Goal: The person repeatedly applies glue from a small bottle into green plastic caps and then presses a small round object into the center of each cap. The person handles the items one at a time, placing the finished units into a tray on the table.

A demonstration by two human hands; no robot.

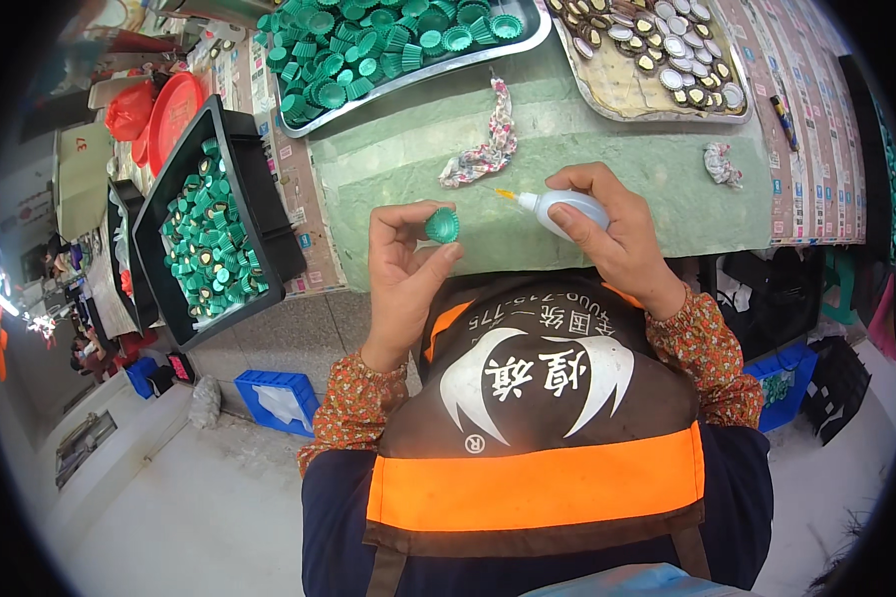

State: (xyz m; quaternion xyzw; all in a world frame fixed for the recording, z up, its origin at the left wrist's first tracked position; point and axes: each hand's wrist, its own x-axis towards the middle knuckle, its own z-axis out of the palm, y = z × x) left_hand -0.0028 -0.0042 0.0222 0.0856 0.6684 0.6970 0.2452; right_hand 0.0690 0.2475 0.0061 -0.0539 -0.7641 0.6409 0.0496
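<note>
Between the thumb and fingers of my left hand (400,267) is a small green fluted cup (442,226), its hollow side partly in sight. My right hand (612,234) is wrapped round a pale squeeze bottle (570,213) with a thin yellow tip. That tip points left toward the cup, with a gap between the two. Both hands are over the near edge of the green-covered table (388,189). Just beyond them lies a crumpled floral cloth strip (488,139).
A metal tray (423,85) heaped with green cups stands at the far middle. Right of it, another tray (657,111) holds round dark and white pieces. A black crate (274,189) of green pieces is on the left. A marker (784,123) and a small cloth scrap (722,164) lie at right.
</note>
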